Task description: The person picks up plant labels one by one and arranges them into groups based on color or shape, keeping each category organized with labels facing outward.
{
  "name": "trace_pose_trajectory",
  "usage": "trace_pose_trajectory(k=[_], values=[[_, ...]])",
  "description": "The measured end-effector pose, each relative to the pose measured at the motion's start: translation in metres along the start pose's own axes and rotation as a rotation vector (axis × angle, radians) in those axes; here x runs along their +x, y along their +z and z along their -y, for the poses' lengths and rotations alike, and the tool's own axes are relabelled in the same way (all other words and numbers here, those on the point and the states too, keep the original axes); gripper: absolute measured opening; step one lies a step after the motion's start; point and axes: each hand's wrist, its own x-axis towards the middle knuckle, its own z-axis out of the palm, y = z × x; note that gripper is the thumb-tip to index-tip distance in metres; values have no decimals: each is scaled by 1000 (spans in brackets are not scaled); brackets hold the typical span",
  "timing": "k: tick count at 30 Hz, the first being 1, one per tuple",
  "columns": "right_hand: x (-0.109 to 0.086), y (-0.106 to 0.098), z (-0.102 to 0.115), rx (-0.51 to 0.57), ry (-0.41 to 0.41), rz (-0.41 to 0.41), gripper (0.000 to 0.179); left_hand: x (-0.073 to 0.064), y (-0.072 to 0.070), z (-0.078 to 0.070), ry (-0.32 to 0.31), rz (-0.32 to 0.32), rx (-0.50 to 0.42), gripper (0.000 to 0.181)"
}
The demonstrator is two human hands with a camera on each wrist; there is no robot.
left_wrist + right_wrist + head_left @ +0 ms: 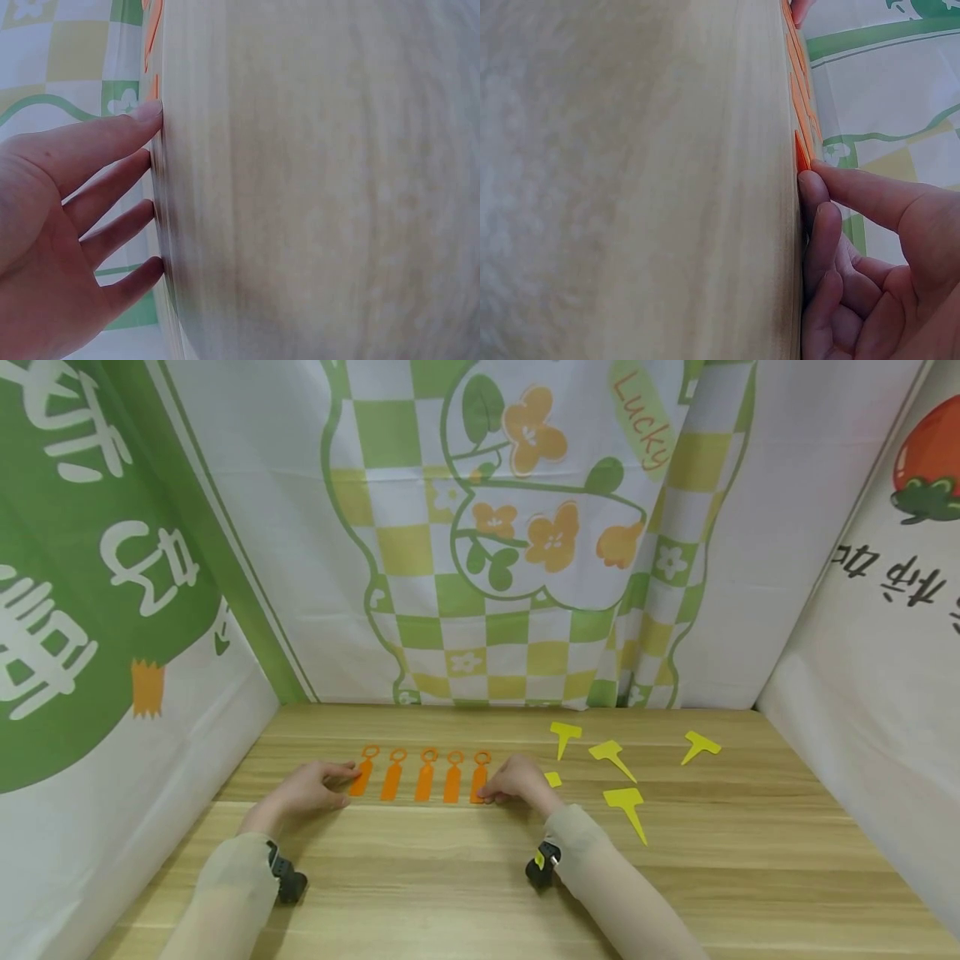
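Several flat orange tags [423, 782], each with a ring at its far end, lie side by side in a row on the wooden table. My left hand [306, 787] rests at the leftmost tag [362, 778], its fingertips touching that tag's side; in the left wrist view the fingers [124, 184] are spread and fairly straight against the tabletop. At the row's other end, my right hand [522, 781] pinches the near right edge of the rightmost orange tag [479, 783] between thumb and index finger. The right wrist view shows this tag's edge [802, 152] slightly raised, with the other fingers curled.
Several yellow T-shaped plant labels [627, 806] lie scattered right of my right hand, one [552, 778] partly hidden behind that wrist. A printed curtain [510, 643] hangs along the table's back edge, with cloth walls at both sides.
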Motion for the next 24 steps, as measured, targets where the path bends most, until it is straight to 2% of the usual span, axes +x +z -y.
trace_pose_trajectory(k=[13,24], values=[[1,-1,-1,21,1,16,10,-1,0,-4,-39,6,-15,52],[-1,-2,-1,33,-14,29,9,-1,-1,-4,-27,8,2,51]])
